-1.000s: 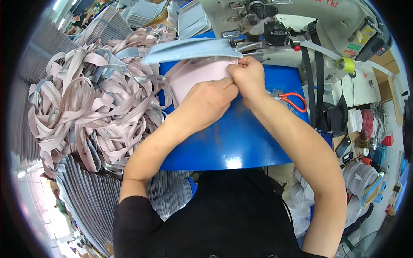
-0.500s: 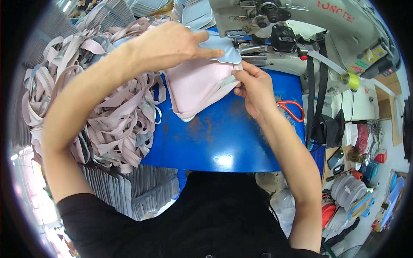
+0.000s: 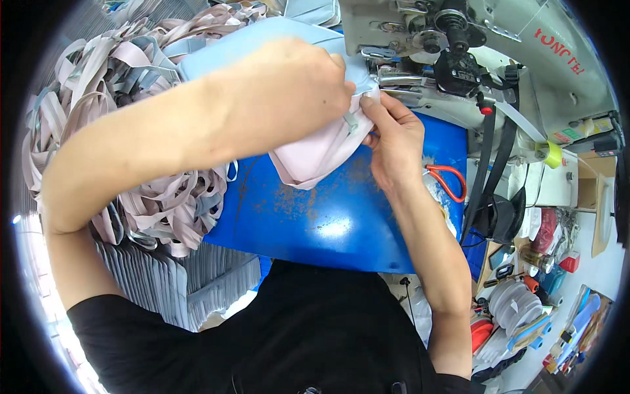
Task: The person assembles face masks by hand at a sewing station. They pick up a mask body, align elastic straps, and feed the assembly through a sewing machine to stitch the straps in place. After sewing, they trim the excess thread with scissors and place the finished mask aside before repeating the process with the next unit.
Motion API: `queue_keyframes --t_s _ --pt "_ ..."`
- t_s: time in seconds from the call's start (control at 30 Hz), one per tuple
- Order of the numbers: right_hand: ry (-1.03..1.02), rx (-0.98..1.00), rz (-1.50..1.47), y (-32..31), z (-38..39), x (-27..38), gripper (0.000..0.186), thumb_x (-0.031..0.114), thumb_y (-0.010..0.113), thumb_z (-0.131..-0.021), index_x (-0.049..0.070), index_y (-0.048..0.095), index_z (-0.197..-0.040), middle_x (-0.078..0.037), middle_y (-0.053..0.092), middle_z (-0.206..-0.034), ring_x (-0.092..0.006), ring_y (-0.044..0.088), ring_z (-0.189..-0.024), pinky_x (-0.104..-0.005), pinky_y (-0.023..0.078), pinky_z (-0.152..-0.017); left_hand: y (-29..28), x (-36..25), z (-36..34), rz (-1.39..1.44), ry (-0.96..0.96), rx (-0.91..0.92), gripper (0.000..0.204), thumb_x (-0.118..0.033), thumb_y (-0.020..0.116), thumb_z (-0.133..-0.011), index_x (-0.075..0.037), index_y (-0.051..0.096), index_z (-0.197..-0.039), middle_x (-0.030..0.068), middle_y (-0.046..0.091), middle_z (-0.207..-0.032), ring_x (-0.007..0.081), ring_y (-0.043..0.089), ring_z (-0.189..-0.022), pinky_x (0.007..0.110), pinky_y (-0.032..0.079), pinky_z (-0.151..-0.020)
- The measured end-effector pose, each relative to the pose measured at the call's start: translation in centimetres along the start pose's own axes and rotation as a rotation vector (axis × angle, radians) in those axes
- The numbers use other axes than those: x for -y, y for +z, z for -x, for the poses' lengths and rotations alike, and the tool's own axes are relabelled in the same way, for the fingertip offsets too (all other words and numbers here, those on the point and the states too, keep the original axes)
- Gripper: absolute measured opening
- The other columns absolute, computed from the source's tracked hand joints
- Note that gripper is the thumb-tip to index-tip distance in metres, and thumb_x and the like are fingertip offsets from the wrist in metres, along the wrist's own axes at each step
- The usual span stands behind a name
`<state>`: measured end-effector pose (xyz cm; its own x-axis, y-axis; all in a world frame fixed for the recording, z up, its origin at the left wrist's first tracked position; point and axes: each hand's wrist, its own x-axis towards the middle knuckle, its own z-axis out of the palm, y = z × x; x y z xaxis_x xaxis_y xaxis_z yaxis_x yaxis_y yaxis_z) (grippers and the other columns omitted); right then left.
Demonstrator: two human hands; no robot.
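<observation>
Head view: the right hand [image 3: 399, 141] pinches the edge of a pink fabric piece [image 3: 314, 157] between thumb and fingers, while the left hand [image 3: 312, 88] curls over it and a light-blue panel [image 3: 237, 43], its grip impossible to tell. Beyond the right hand stands a sewing machine [image 3: 508, 33].

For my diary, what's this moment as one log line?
Left hand: over blue piece; right hand: pinching pink piece; red handle: on table
</observation>
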<state>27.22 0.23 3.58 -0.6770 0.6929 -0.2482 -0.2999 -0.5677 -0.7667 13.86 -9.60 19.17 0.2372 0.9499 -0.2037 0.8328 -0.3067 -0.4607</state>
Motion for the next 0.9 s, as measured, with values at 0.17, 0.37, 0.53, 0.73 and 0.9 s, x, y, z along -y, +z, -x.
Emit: queue_keyframes --t_s 0.17,0.37,0.53,0.73,0.9 --pt "-0.092 -0.021 -0.044 0.0 0.0 -0.9 0.027 0.006 0.075 -0.094 -0.007 0.073 -0.119 -0.006 0.075 -0.098 -0.0076 0.066 -0.081 -0.0229 0.053 -0.067 0.0 -2.8 -1.0 0.178 -0.111 -0.075 0.042 -0.008 0.066 -0.085 0.005 0.066 -0.125 0.0174 0.067 -0.09 0.0314 0.074 -0.074 0.039 0.059 -0.063" --pt "-0.146 -0.012 -0.022 -0.6 0.1 -1.2 0.029 0.004 0.075 -0.094 -0.005 0.074 -0.121 -0.006 0.074 -0.101 -0.009 0.065 -0.087 -0.0246 0.053 -0.076 0.1 -5.4 -2.6 0.345 -0.231 -0.115 0.036 -0.005 0.068 -0.08 0.011 0.063 -0.111 0.0214 0.068 -0.09 0.0355 0.074 -0.074 0.042 0.059 -0.064" --pt "-0.14 0.022 -0.005 -1.1 0.2 -1.6 0.027 0.004 0.074 -0.095 -0.005 0.074 -0.12 -0.007 0.075 -0.101 -0.0087 0.065 -0.088 -0.0244 0.054 -0.074 2.0 -6.7 -5.2 0.565 -0.45 -0.252 0.033 -0.006 0.068 -0.079 0.011 0.061 -0.106 0.0272 0.068 -0.093 0.0424 0.071 -0.075 0.048 0.058 -0.067" --pt "-0.356 0.052 0.409 -2.6 1.4 -1.0 0.041 0.003 0.072 -0.087 0.003 0.071 -0.129 -0.007 0.068 -0.103 -0.0093 0.061 -0.074 -0.0256 0.052 -0.068 2.6 -8.0 -2.0 0.724 -0.517 -0.316 0.033 -0.007 0.067 -0.081 0.002 0.061 -0.113 0.0235 0.07 -0.109 0.042 0.07 -0.095 0.048 0.057 -0.079" --pt "-0.523 -0.014 0.824 -3.8 5.8 -1.2 0.049 0.003 0.07 -0.078 0.007 0.074 -0.127 -0.01 0.063 -0.104 -0.0145 0.06 -0.075 -0.031 0.052 -0.07 3.2 -11.0 1.6 0.582 -0.437 -0.647 0.031 0.001 0.075 -0.073 -0.001 0.067 -0.104 0.0144 0.072 -0.115 0.0339 0.07 -0.089 0.042 0.056 -0.077"
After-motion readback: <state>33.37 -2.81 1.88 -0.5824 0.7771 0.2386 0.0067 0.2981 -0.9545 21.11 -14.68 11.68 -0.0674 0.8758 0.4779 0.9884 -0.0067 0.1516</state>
